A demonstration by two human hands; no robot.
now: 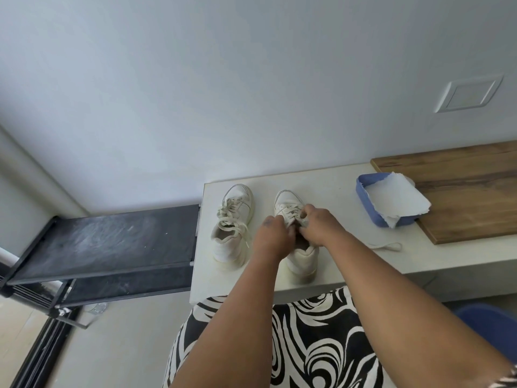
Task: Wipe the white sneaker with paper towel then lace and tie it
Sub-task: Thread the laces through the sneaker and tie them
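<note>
Two white sneakers stand toe-away on the white counter (349, 259). The right sneaker (300, 259) sits under both hands, its toe and heel showing. My left hand (272, 233) and my right hand (317, 224) meet over its tongue, fingers curled and pinching the lace (291, 212) near the upper eyelets. The left sneaker (233, 222) stands alone, its laces loosely threaded with ends hanging. A loop of lace (387, 247) lies on the counter to the right. Paper towels (394, 200) lie in a blue tray (363, 197).
A wooden board (470, 197) covers the counter's right end, under the tray's edge. A black shoe rack (106, 242) stands to the left, lower than the counter. A blue chair (492, 323) shows at lower right. The wall rises right behind the counter.
</note>
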